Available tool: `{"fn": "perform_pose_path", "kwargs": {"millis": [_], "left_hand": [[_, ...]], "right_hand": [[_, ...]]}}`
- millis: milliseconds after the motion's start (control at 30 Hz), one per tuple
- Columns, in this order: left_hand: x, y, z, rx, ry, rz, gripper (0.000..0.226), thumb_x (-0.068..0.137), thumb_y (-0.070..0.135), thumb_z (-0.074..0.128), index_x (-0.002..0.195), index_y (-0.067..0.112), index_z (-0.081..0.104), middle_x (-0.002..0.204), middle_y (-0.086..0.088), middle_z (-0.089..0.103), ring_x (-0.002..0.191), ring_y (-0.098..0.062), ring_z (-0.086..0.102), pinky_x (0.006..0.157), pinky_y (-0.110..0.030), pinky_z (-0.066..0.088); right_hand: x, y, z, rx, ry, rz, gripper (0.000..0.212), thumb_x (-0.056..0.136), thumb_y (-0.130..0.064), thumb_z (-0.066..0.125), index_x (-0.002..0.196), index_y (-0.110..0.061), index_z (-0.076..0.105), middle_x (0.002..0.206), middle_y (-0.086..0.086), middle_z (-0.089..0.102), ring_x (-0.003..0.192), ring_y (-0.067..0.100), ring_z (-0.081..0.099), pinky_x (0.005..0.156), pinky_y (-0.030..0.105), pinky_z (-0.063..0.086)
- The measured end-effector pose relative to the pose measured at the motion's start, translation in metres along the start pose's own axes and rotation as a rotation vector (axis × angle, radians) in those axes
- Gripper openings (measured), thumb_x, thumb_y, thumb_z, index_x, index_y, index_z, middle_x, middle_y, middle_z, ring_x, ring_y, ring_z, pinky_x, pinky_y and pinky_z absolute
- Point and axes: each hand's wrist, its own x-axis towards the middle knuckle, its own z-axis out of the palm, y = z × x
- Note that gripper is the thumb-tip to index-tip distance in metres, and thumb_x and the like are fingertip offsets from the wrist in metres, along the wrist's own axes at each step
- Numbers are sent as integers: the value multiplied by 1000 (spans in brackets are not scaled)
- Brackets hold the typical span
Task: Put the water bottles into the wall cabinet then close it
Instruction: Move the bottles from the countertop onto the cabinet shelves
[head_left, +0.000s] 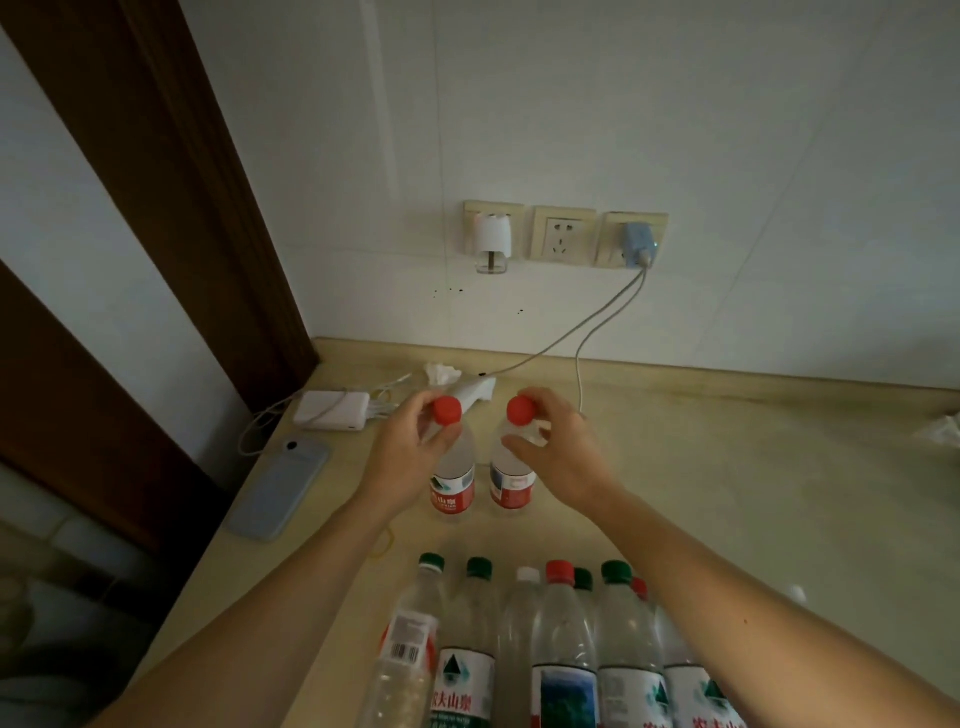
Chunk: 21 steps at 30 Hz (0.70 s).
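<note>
Head view: left hand (410, 447) gripping neck of left red-capped bottle (453, 478), right hand (558, 452) gripping neck of right red-capped bottle (511, 480), both bottles upright side by side over beige counter (727, 467), row of bottles (545, 649) nearer, phone (280, 488) at left.

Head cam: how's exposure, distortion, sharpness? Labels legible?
Head view: dim, flat indoor light with a greenish cast, no hard shadows or glare; wide-angle bends the door frame; left hand and right hand on the two red-capped bottles slightly soft; near-row bottles sharper, label print only partly legible.
</note>
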Motion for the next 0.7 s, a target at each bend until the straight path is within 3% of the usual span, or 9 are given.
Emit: {"fn": "perform_pose_path", "kwargs": {"millis": [67, 133, 200, 300, 400, 467, 600, 700], "left_hand": [[-5, -3, 1, 6, -24, -13, 34, 91, 28, 75, 118, 41, 59, 117, 26, 62, 111, 11, 57, 93, -14, 45], [-10, -12, 2, -12, -30, -48, 34, 89, 33, 76, 119, 39, 60, 118, 22, 65, 113, 5, 59, 94, -18, 46], [-15, -21, 4, -45, -34, -95, 46, 85, 31, 81, 125, 38, 58, 120, 22, 66, 114, 6, 59, 92, -17, 47], [-20, -34, 13, -89, -48, -180, 61, 77, 29, 88, 129, 37, 56, 119, 19, 68, 110, 2, 63, 89, -22, 52], [-25, -49, 26, -160, -23, -263, 62, 72, 16, 90, 122, 31, 57, 113, 6, 70, 105, -15, 68, 83, -35, 60], [-25, -58, 35, -206, -4, -305, 64, 70, 8, 90, 122, 26, 57, 111, 0, 71, 104, -22, 69, 76, -32, 61], [-25, -69, 43, -268, 39, -332, 57, 73, 1, 87, 121, 17, 60, 111, -6, 72, 105, -26, 69, 72, -28, 59], [-29, -68, 38, -261, 52, -306, 52, 73, 2, 87, 116, 19, 63, 106, 0, 74, 101, -21, 71, 68, -20, 55]], "right_hand": [[-1, 7, 5, 66, 9, 18, 55, 87, -20, 79, 136, -24, 55, 129, -5, 62, 119, 11, 57, 96, 18, 48], [0, 17, 12, 137, 12, 50, 59, 84, -20, 82, 137, -25, 55, 129, -7, 60, 116, 8, 57, 82, 6, 46], [0, 31, 19, 189, -20, 96, 68, 81, -21, 84, 140, -26, 51, 127, -11, 59, 113, 6, 57, 82, 10, 48], [0, 56, 33, 218, -102, 201, 77, 76, -16, 88, 140, -22, 46, 120, -14, 58, 106, 5, 60, 89, 28, 56], [2, 80, 49, 226, -132, 226, 60, 73, 3, 86, 114, -27, 54, 102, -15, 67, 88, -7, 67, 69, 13, 55], [6, 91, 59, 247, -115, 229, 60, 72, 9, 85, 102, -32, 53, 95, -13, 68, 81, -13, 67, 63, 8, 52], [8, 96, 66, 281, -77, 272, 60, 70, -3, 91, 113, -30, 58, 107, -12, 70, 97, 1, 69, 69, 14, 54], [-3, 90, 64, 244, -67, 223, 56, 70, -18, 93, 109, -40, 59, 102, -20, 73, 92, -9, 67, 69, 11, 53]]}}
